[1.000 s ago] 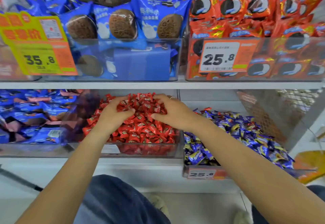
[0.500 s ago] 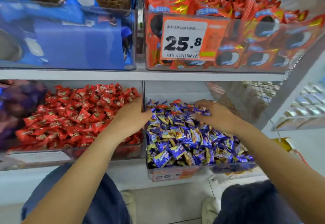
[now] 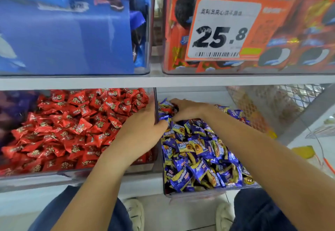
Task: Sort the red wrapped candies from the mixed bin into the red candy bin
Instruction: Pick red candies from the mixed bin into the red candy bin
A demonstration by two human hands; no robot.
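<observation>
The red candy bin (image 3: 72, 173) on the lower shelf is heaped with red wrapped candies (image 3: 81, 127). To its right stands the mixed bin (image 3: 199, 193), full of blue-and-yellow wrapped candies (image 3: 195, 151). A few red ones show at its back, one red candy (image 3: 165, 110) among them. My left hand (image 3: 145, 127) rests across the wall between the two bins, its thumb lying on the mixed candies. My right hand (image 3: 188, 109) reaches into the back of the mixed bin. Its fingers and thumb curl round that red candy.
On the shelf above, a clear bin of blue biscuit packs (image 3: 72, 31) sits beside a bin of orange packs with a 25.8 price tag (image 3: 221, 31). A wire mesh panel (image 3: 281, 107) closes the right side. My knees and white shoes (image 3: 134, 212) are below the shelf.
The view has shifted right from the red bin to the mixed bin. Both hands left the red pile. The right hand went deeper into the mixed bin's back and curled its fingers.
</observation>
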